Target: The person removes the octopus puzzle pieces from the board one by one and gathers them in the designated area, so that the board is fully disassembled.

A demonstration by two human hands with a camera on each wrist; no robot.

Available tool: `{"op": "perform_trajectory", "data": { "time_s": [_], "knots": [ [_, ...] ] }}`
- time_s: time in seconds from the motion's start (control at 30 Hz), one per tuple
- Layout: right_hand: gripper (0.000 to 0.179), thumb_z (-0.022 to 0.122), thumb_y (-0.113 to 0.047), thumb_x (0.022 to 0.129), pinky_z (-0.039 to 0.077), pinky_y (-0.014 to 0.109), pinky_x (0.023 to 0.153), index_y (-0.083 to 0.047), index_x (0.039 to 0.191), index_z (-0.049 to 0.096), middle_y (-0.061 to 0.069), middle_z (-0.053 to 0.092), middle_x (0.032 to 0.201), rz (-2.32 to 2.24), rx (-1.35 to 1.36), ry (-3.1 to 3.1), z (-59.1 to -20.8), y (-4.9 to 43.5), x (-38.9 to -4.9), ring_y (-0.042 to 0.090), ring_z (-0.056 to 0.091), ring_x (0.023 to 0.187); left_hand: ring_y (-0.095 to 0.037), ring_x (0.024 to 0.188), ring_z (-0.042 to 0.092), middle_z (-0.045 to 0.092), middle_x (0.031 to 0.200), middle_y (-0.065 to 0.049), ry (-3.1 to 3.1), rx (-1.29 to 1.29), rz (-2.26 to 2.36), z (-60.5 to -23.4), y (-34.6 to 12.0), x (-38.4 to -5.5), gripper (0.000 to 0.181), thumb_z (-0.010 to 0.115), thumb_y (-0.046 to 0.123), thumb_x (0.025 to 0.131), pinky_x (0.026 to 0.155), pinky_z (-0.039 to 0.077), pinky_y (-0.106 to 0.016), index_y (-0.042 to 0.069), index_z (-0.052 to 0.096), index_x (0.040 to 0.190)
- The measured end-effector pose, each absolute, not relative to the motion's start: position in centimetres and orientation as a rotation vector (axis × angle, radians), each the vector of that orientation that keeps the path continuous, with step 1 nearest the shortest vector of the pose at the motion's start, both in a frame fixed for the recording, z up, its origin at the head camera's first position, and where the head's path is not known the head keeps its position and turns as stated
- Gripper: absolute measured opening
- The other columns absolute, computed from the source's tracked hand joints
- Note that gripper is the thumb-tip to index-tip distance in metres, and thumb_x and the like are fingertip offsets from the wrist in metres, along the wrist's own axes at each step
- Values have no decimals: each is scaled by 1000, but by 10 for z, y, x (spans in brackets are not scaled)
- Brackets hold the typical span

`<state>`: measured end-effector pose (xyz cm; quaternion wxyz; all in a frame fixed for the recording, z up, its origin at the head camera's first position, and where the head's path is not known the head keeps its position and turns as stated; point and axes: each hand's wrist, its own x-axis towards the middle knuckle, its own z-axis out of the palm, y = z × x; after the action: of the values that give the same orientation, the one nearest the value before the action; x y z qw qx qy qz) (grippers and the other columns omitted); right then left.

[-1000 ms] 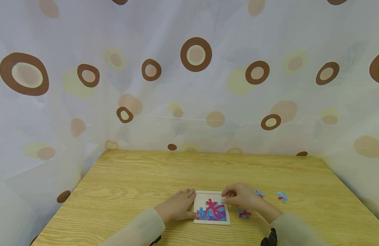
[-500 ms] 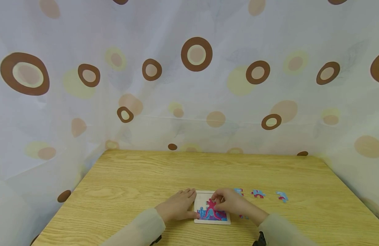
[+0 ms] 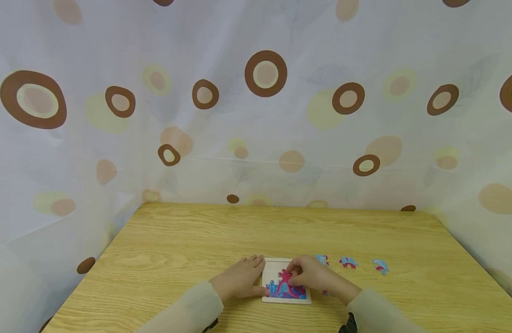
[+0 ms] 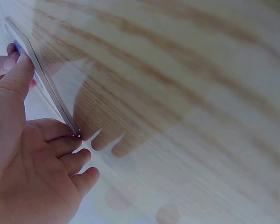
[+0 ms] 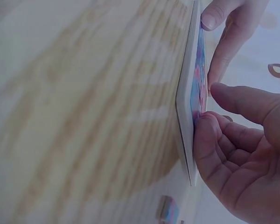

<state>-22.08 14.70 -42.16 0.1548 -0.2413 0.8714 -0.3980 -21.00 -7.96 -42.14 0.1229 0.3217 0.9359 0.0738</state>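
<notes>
A square jigsaw puzzle tray [image 3: 286, 301] with a pale frame lies on the table, partly filled with pieces showing a red octopus [image 3: 284, 277] on blue. Along its left edge rests my left hand [image 3: 239, 279], thumb laid over the lower left corner. In the left wrist view the fingertips [image 4: 73, 140] of that hand meet the tray's side. Over the right half of the picture, my right hand [image 3: 312, 274] bends its thumb and index finger down to the octopus. The right wrist view puts these tips at the picture surface; I cannot tell whether they pinch a piece.
Right of the tray lie loose puzzle pieces: one piece [image 3: 323, 259] just behind the right hand, a middle piece [image 3: 349, 262] and a farther piece [image 3: 380, 266]. Another piece [image 3: 326, 293] is mostly hidden under the right wrist. A patterned curtain [image 3: 256, 138] surrounds the wooden table [image 3: 198, 231].
Over the first half second, my right hand moved left from the tray's upper right corner onto the octopus, uncovering a loose piece behind it. Since then it has barely moved. The left hand has stayed put.
</notes>
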Motion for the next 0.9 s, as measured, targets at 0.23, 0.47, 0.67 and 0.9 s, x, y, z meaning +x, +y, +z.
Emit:
{"op": "perform_trajectory", "data": {
  "time_s": [0.23, 0.47, 0.67, 0.9],
  "knots": [
    [11, 70, -5, 80, 37, 18, 42, -3, 87, 62, -1, 52, 66, -1136, -677, 2509, -423, 146, -221, 8, 45, 50, -23, 135, 23, 28, 147, -11, 2735, 959, 195, -420, -79, -210, 80, 49, 56, 87, 108, 22, -37, 1, 32, 142],
    [9, 67, -3, 82, 44, 21, 45, -4, 86, 59, 0, 51, 71, -1190, -599, 2521, -423, 145, -221, 12, 49, 57, -22, 134, 24, 29, 146, -10, 2745, 961, 189, -421, -80, -209, 80, 49, 57, 87, 108, 22, -36, 1, 33, 142],
    [5, 64, -4, 86, 47, 24, 46, -3, 85, 59, 2, 53, 73, -1265, -577, 2479, -421, 147, -221, 15, 51, 60, -22, 134, 25, 30, 146, -10, 2747, 955, 180, -422, -79, -210, 81, 48, 58, 87, 107, 22, -36, 2, 32, 142],
    [4, 60, -4, 88, 50, 26, 48, 0, 86, 59, 4, 55, 72, -1354, -586, 2402, -421, 149, -223, 16, 55, 60, -23, 134, 25, 30, 146, -10, 2746, 962, 173, -420, -79, -209, 80, 49, 57, 87, 107, 23, -37, 1, 33, 142]
  ]
}}
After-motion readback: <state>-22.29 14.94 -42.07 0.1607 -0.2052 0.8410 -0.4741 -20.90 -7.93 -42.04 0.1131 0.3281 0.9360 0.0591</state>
